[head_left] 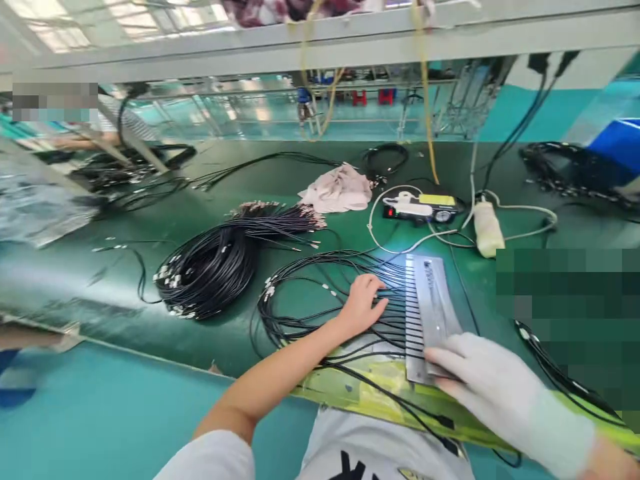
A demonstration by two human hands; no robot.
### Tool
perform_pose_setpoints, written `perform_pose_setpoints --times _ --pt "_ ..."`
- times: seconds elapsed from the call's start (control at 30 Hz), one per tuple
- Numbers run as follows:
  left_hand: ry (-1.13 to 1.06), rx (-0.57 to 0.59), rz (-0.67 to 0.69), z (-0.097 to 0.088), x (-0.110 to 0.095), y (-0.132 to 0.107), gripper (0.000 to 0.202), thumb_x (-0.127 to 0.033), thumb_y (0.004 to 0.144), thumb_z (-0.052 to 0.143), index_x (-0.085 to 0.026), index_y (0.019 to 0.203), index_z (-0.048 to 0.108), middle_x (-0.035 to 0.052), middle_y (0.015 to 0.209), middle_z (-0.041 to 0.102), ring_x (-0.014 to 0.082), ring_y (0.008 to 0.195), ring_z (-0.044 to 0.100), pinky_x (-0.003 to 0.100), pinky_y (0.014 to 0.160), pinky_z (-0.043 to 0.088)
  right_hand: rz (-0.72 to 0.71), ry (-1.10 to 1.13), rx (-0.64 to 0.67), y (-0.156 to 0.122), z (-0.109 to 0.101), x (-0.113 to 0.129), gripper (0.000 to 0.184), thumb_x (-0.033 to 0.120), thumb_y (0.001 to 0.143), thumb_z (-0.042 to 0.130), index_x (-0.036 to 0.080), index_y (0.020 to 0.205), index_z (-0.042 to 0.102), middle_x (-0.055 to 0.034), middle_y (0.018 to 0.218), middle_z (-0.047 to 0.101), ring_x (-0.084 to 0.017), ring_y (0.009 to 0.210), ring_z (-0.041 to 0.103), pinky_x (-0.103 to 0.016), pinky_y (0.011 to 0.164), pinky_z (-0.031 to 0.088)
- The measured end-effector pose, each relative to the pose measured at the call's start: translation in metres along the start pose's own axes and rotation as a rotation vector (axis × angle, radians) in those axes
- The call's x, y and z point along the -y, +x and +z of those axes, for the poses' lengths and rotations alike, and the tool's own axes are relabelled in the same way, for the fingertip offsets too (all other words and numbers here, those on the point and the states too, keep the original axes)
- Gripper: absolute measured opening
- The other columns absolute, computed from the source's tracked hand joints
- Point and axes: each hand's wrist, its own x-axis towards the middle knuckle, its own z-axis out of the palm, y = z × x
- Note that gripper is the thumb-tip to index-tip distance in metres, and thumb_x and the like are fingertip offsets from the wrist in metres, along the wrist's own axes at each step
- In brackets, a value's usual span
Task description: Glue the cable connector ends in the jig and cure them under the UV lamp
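My bare left hand (363, 307) lies over a row of black cables (395, 323), its fingers half bent, with a gap between thumb and forefinger. The cable ends run into the slots of a grey metal comb-like plate (416, 320), just right of that hand. My right hand (495, 380), in a white glove and slightly blurred, grips the plate's lower right part between thumb and fingers. Leftward, the same cables loop into a loose coil (273, 313) on the green tabletop (295, 293).
A thick bundle of black cables (215, 273) lies at left. Behind are a crumpled pale cloth (340, 189), a small black device (423, 208) and a whitish bottle-shaped object (487, 229) with cords. A blue bin (617, 150) stands far right. Yellow film (360, 390) covers the front edge.
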Motion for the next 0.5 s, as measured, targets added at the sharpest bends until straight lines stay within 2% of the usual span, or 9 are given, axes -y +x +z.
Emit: perform_pose_setpoints --times 0.07,0.13,0.2,0.27,0.33,0.4,0.43,0.5 --pt "-0.006 0.041 0.015 -0.007 -0.015 -0.007 0.026 -0.027 0.096 0.054 -0.018 0.120 0.056 0.0137 0.125 0.054 0.0295 0.123 0.047 0.050 0.106 0.040 0.009 0.076 0.002 -0.016 0.033 0.007 0.026 0.028 0.101 0.052 0.024 0.122 0.067 -0.0096 0.105 0.070 -0.023 0.093 0.069 -0.037 0.082 0.060" --pt "-0.006 0.104 0.039 -0.015 -0.035 -0.023 0.019 -0.028 0.098 0.053 -0.019 0.114 0.059 0.0110 0.118 0.058 0.0278 0.117 0.050 0.046 0.102 0.042 0.030 0.166 -0.037 -0.029 0.057 0.007 0.029 0.027 0.100 0.055 0.022 0.127 0.064 -0.0106 0.108 0.070 -0.024 0.098 0.068 -0.039 0.087 0.060" --pt "-0.014 0.202 0.056 -0.020 -0.058 -0.045 0.017 -0.029 0.101 0.048 -0.019 0.102 0.061 0.0084 0.105 0.061 0.0249 0.105 0.055 0.042 0.095 0.046 0.060 0.269 -0.034 -0.044 0.066 0.002 0.034 0.030 0.099 0.058 0.023 0.132 0.061 -0.0114 0.120 0.068 -0.025 0.109 0.066 -0.041 0.093 0.059" --pt "-0.067 0.331 0.029 -0.024 -0.079 -0.068 0.023 -0.029 0.103 0.043 -0.019 0.097 0.062 0.0077 0.098 0.062 0.0231 0.098 0.056 0.039 0.091 0.048 0.168 0.337 -0.028 -0.062 0.066 -0.005 0.036 0.035 0.099 0.058 0.026 0.134 0.060 -0.0104 0.133 0.064 -0.026 0.120 0.062 -0.043 0.102 0.056" --pt "-0.183 0.428 -0.044 -0.026 -0.095 -0.089 0.024 -0.027 0.103 0.041 -0.018 0.112 0.062 0.0097 0.109 0.063 0.0234 0.108 0.057 0.039 0.099 0.048 0.371 0.331 -0.067 -0.082 0.064 -0.010 0.035 0.038 0.100 0.054 0.029 0.134 0.058 -0.0091 0.139 0.061 -0.028 0.126 0.060 -0.048 0.108 0.052" --pt "-0.333 0.464 -0.127 -0.025 -0.106 -0.104 0.031 -0.026 0.101 0.044 -0.017 0.130 0.054 0.0124 0.128 0.060 0.0241 0.123 0.053 0.041 0.110 0.044 0.570 0.282 -0.085 -0.098 0.069 -0.013 0.039 0.041 0.102 0.048 0.029 0.139 0.054 -0.0098 0.138 0.062 -0.031 0.126 0.060 -0.054 0.109 0.050" --pt "-0.405 0.469 -0.172 -0.023 -0.110 -0.109 0.035 -0.026 0.101 0.046 -0.017 0.135 0.050 0.0134 0.134 0.057 0.0243 0.127 0.052 0.041 0.112 0.043 0.617 0.266 -0.072 -0.103 0.074 -0.012 0.043 0.042 0.102 0.045 0.029 0.143 0.051 -0.0105 0.138 0.062 -0.033 0.125 0.061 -0.056 0.108 0.050" --pt "-0.540 0.475 -0.276 -0.017 -0.114 -0.117 0.039 -0.026 0.098 0.050 -0.019 0.136 0.048 0.0137 0.137 0.056 0.0247 0.124 0.055 0.041 0.108 0.046 0.610 0.256 -0.066 -0.109 0.087 -0.008 0.050 0.042 0.102 0.043 0.030 0.150 0.044 -0.0122 0.139 0.061 -0.035 0.125 0.061 -0.057 0.105 0.052"
